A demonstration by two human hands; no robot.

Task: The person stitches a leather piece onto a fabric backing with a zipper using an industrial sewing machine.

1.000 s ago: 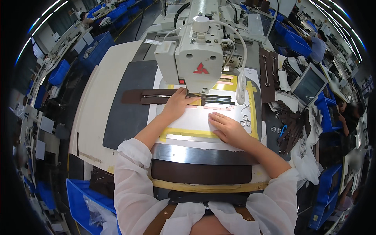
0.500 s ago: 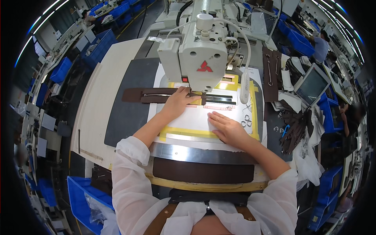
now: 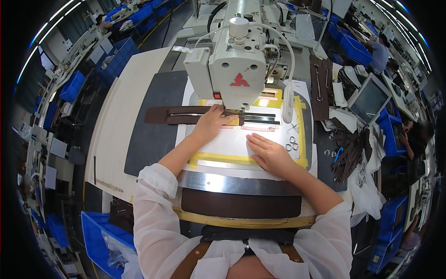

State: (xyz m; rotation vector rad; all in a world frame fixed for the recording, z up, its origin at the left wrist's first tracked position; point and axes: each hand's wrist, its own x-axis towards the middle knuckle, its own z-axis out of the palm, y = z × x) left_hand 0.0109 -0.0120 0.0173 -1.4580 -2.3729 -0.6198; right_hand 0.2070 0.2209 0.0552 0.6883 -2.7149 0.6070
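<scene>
My left hand (image 3: 210, 125) lies across a dark brown strip (image 3: 155, 115) with a metal zipper (image 3: 183, 114) along it. Its fingers reach over the strip and the thumb is spread towards the right end, just below the white sewing machine head (image 3: 236, 76). What the fingertips touch at the far side is partly hidden. My right hand (image 3: 272, 154) rests flat on a white template sheet (image 3: 223, 144) edged with yellow tape, fingers stretched out and holding nothing. Ahead of it, a slot with dark bars (image 3: 262, 118) continues the strip's line. Several small metal rings (image 3: 292, 144) lie beside that hand.
A metal bar (image 3: 232, 183) and a brown panel (image 3: 241, 203) lie along the near table edge. At the right are a screen (image 3: 369, 100), zippered brown pieces (image 3: 320, 86) and a heap of dark strips (image 3: 350, 156). A blue bin (image 3: 95, 237) stands at the lower left.
The view has shifted very slightly, so the machine head appears a little further left. Both hands and the brown strip keep their places.
</scene>
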